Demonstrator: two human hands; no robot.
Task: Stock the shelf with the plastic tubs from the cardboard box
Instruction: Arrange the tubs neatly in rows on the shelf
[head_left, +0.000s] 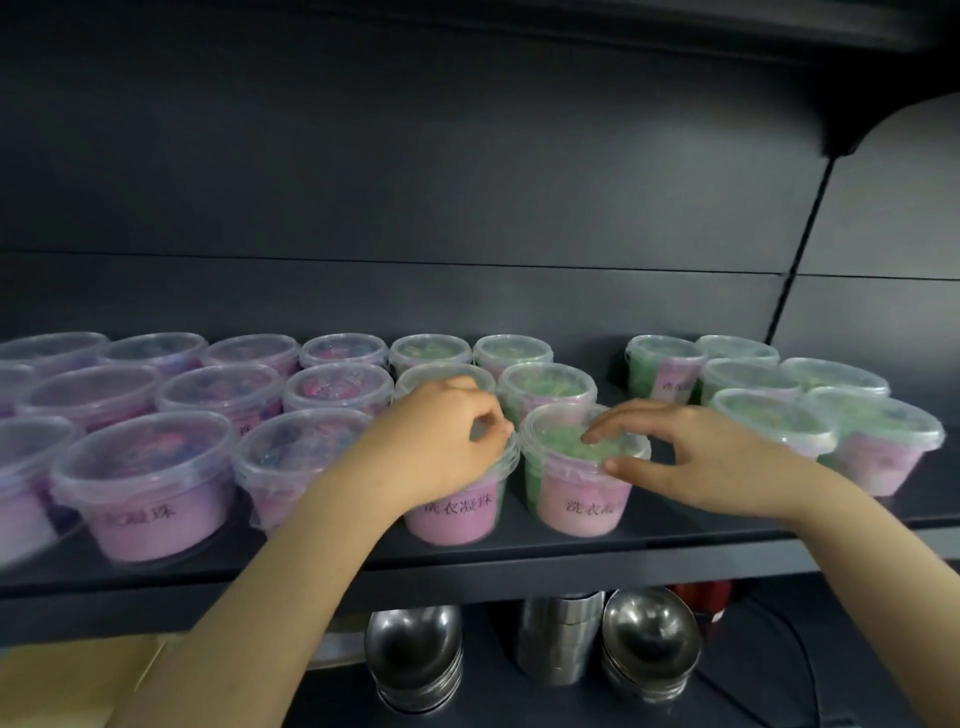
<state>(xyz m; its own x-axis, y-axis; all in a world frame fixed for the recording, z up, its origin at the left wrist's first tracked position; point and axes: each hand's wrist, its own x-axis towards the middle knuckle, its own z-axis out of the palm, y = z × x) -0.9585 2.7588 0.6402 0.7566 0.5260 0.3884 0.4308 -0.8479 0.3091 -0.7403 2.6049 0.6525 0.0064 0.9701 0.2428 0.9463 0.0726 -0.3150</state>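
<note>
Head view puts both hands at the front row of the shelf (519, 553), middle of the frame, each on its own tub. The two tubs stand upright side by side, rims nearly touching. The left hand (441, 441) lies over the covered tub (457, 512), fingers curled down at the right part of its rim, so it grips that one by the lid. The right hand (696, 460) reaches in from the right to the green tub (563, 501), fingers loose and nearly straight, fingertips (592, 434) touching the lid and thumb against the near rim, not closed round it. Being round and upright, the tubs have no long side to line up (only the printed labels, which face forward). The next nudge turns, I judge, on room. Rows are packed tight to the left and behind, while a bare strip (608, 379) of shelf opens to the upper right of the green tub, before the right-hand group of tubs (774, 421); the right hand is nearer to it. The front edge runs close below both tubs, so a pull forward could tip one toward the steel bowls (415, 649) beneath. A tan corner (78, 675) at the lower left may be the cardboard box; too little shows to be sure.
</note>
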